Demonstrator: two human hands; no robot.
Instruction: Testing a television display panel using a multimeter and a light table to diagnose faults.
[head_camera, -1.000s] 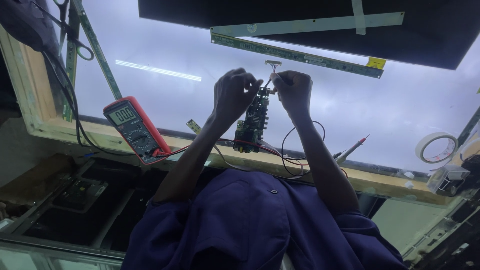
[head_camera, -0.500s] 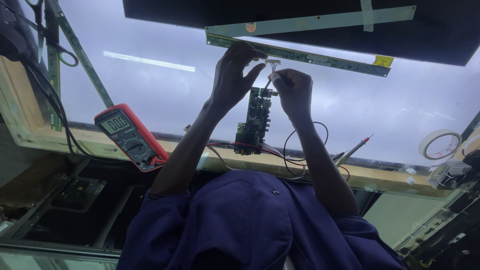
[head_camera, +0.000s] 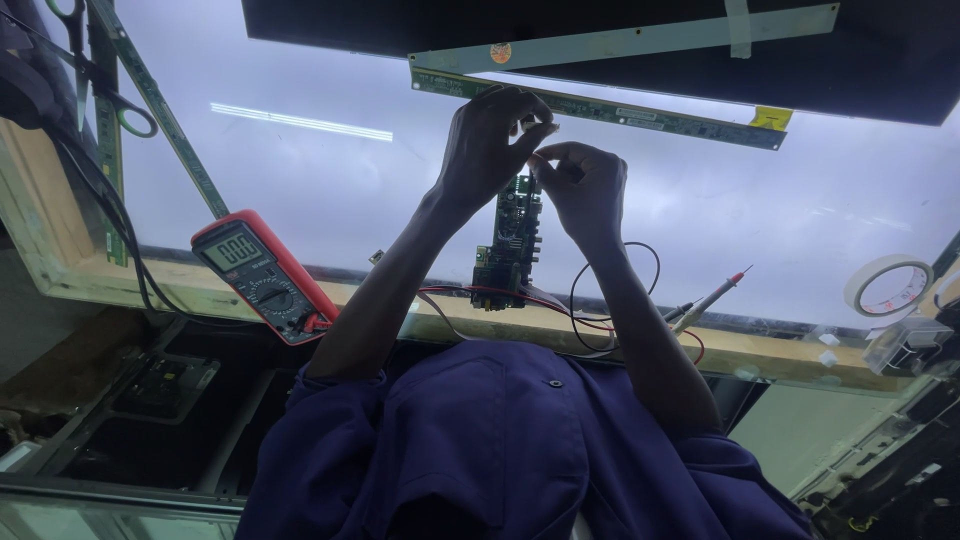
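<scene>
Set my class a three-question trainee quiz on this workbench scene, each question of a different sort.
1. True or false: the red multimeter lies to the right of both hands.
2. What do the left hand and right hand meet over? A) scissors B) the upper end of a green circuit board C) a probe
3. Name the ring-shaped thing at the far right edge.

Key: 1 false, it lies to their left. 2 B. 3 a roll of tape.

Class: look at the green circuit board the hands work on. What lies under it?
Under the green circuit board is the pale lit panel; red and black wires run out from beneath its lower end. What lies directly beneath the board itself is hidden.
</scene>
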